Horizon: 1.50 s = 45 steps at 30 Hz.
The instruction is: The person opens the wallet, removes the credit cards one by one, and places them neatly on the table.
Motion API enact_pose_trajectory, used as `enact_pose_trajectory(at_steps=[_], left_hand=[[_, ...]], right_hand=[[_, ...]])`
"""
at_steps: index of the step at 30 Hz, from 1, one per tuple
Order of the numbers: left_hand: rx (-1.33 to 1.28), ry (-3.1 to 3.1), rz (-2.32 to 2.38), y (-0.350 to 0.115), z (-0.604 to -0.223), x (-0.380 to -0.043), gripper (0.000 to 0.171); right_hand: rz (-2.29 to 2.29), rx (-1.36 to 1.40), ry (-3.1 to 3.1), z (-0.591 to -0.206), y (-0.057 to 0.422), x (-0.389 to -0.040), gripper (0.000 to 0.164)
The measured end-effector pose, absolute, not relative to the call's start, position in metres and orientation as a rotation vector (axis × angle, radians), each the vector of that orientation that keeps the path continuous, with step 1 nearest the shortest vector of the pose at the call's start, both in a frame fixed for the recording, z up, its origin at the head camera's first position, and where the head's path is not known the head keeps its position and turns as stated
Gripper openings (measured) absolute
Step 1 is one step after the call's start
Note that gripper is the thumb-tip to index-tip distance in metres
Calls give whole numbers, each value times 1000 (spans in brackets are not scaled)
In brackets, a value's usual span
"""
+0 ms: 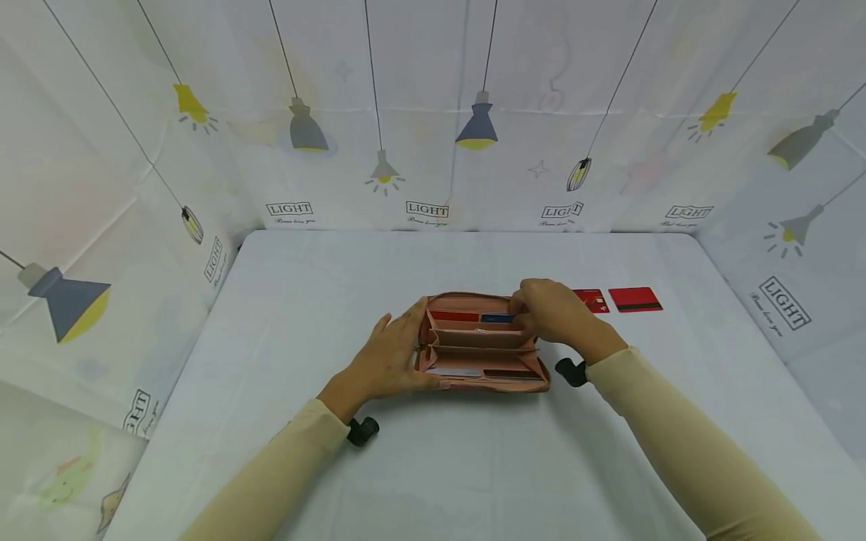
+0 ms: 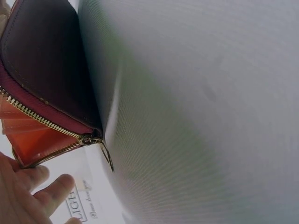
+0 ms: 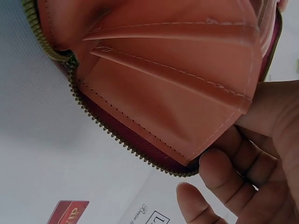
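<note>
Wallet (image 1: 482, 340) is lying, long axis nine-to-three, between left hand (image 1: 386, 362), gripping its nine-o'clock end, and right hand (image 1: 558, 311), fingers curled on its two-o'clock corner, and we are noting the blue card (image 1: 497, 318) at nine o'clock, just beside those nearer right fingers.

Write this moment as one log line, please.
left hand: braces wallet; right hand: at wallet's far right corner; wallet: open; two red cards: right of wallet

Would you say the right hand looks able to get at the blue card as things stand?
Probably yes: the wallet is open, the blue card shows, and the right hand is close beside it.
</note>
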<state>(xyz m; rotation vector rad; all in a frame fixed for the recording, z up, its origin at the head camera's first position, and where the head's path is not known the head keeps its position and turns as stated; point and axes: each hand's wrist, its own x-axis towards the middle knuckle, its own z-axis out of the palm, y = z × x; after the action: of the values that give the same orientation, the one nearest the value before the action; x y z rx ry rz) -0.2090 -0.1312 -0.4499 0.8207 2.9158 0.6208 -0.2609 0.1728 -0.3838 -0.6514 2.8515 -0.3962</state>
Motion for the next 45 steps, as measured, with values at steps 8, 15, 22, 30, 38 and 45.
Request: enact_pose_trajectory(at_steps=[8,15,22,30,38,45], left_hand=[[843,2927,621,-133,-450,-209,139],[852,2927,600,-133,-450,-209,139],[850,2940,595,-132,-449,-209,140],[858,2937,599,-132,-451,-209,140],[833,2914,622,-131,-450,-208,140],[835,2923,606,-132,-450,-207,140]], right_hand=[[-402,-672,2863,-384,173,-260,6],[-373,-721,2828,-382,174,-262,3],[-370,-711,2779,-382,172,-270,6],[-585,-735,2720,-381,183,-272,7],[-782,-621,2708,-377,197,-272,2],[-752,-558,2726,-379,212,-273,9]])
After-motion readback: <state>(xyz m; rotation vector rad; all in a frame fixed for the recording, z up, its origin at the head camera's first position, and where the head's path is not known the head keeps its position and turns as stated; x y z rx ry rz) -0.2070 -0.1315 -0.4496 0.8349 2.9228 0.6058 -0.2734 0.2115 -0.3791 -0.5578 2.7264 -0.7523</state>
